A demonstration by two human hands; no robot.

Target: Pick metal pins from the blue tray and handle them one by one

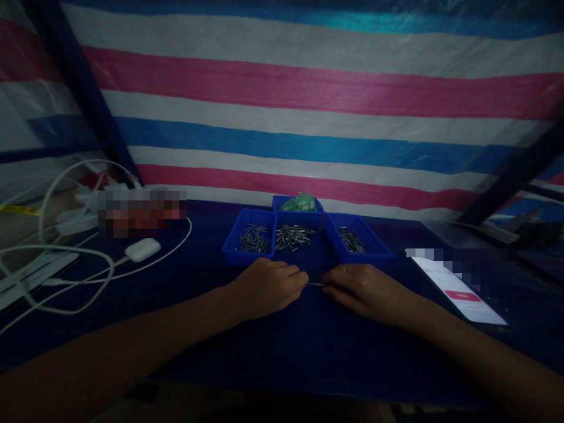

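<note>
My left hand (274, 288) is closed, its fingertips pinching one end of a thin metal pin (314, 284), possibly a nail or rivet. The other end meets the closed fingertips of my right hand (359, 288), which wears a ring. Both hands rest low over the blue table, just in front of the boxes. Similar slim metal pieces lie in the left blue box (247, 257) and the right blue box (368, 257). Between those boxes is a loose pile of metal pins (293, 237).
A back blue box (277, 202) holds a green plastic bag (300, 202). On the right lies a lit phone (458, 291). White cables (112, 270) and a white charging case (143, 250) are at left. A striped sheet (308, 129) hangs behind the table (286, 358).
</note>
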